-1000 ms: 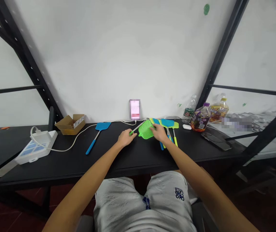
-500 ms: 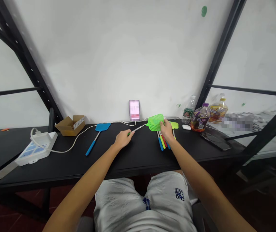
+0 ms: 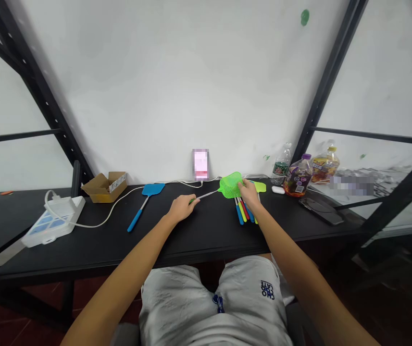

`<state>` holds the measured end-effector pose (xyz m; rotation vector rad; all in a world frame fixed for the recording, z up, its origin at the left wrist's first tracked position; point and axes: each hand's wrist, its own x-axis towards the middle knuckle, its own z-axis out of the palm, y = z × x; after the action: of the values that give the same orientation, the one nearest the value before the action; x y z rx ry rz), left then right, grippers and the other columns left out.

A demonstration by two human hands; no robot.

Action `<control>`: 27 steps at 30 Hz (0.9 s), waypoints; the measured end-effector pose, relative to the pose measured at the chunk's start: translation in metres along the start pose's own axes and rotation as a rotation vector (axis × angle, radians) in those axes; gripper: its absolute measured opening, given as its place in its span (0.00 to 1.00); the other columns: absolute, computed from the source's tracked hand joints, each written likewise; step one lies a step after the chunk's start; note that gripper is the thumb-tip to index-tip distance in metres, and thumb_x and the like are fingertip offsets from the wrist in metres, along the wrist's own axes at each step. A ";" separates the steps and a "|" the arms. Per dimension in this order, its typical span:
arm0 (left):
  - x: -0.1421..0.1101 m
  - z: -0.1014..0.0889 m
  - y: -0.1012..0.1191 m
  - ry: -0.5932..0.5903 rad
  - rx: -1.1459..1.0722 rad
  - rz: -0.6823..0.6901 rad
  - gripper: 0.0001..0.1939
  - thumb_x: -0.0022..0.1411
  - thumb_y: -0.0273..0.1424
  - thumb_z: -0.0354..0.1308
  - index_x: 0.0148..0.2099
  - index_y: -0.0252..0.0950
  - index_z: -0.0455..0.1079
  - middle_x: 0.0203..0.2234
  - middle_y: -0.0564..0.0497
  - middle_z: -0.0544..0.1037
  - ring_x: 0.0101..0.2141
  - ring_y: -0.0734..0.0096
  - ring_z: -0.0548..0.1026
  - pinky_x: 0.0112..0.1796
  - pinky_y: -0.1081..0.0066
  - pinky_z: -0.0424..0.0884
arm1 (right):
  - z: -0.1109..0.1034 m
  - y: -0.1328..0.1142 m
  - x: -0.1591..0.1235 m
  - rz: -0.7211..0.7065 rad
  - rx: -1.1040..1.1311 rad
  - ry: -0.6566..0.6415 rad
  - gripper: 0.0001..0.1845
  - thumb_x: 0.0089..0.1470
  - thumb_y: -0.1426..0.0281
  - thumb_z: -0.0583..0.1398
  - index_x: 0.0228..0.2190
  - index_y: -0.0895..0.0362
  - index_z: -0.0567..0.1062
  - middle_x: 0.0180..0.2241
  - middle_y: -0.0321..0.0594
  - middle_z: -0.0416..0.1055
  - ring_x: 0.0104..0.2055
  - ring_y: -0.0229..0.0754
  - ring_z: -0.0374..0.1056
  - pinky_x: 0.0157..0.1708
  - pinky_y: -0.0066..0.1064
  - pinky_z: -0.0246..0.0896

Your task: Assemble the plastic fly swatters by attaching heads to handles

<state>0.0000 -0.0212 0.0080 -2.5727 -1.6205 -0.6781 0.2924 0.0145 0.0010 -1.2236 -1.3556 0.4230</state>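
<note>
A green fly swatter (image 3: 230,185) with a metal rod is held sideways above the table between both hands. My left hand (image 3: 181,207) is closed round its handle, most of which the fingers hide. My right hand (image 3: 249,193) pinches the far edge of its mesh head. Just under and beside that hand lie several other fly swatters (image 3: 242,211) side by side, with blue, yellow and red handles; the green head and my hand cover most of their heads. A yellow-green swatter head (image 3: 260,186) shows to the right. One blue fly swatter (image 3: 153,189) lies apart on the left.
A phone (image 3: 201,164) leans upright on the wall, its cable running left to a white box (image 3: 49,226). An open cardboard box (image 3: 106,191) stands at the left. Bottles (image 3: 298,177), a white case (image 3: 278,190) and a dark phone (image 3: 321,211) are on the right.
The green swatter's rod has been drawn out longer: my right hand moved right with the head while my left shifted slightly left. In the last half second little has moved.
</note>
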 end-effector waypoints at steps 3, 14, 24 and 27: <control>0.000 -0.001 0.001 -0.006 -0.009 0.033 0.20 0.68 0.46 0.42 0.36 0.41 0.70 0.31 0.51 0.77 0.34 0.65 0.73 0.29 0.72 0.55 | -0.001 -0.001 0.000 -0.017 0.018 -0.014 0.18 0.53 0.59 0.54 0.35 0.59 0.75 0.30 0.42 0.72 0.38 0.46 0.67 0.40 0.35 0.62; -0.003 -0.002 0.009 0.006 -0.042 0.008 0.19 0.68 0.44 0.43 0.35 0.41 0.71 0.28 0.50 0.76 0.33 0.65 0.73 0.29 0.72 0.56 | 0.002 -0.012 -0.009 -0.084 0.095 -0.039 0.22 0.54 0.59 0.54 0.42 0.62 0.75 0.42 0.46 0.75 0.44 0.48 0.69 0.45 0.38 0.64; -0.002 0.000 0.031 0.116 -0.236 0.020 0.21 0.69 0.43 0.42 0.33 0.38 0.68 0.25 0.51 0.73 0.29 0.68 0.71 0.31 0.72 0.59 | 0.002 -0.038 -0.016 0.147 0.584 -0.027 0.26 0.46 0.54 0.65 0.40 0.59 0.73 0.35 0.45 0.75 0.30 0.43 0.71 0.24 0.31 0.63; -0.002 0.001 0.037 0.133 -0.324 0.096 0.19 0.69 0.42 0.42 0.33 0.37 0.68 0.24 0.53 0.72 0.28 0.71 0.70 0.31 0.73 0.60 | 0.012 -0.044 -0.026 0.172 0.542 -0.343 0.23 0.45 0.54 0.66 0.36 0.60 0.73 0.30 0.44 0.75 0.26 0.40 0.71 0.19 0.27 0.58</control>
<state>0.0316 -0.0397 0.0143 -2.7233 -1.4403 -1.1623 0.2576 -0.0191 0.0219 -0.8361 -1.3009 1.0859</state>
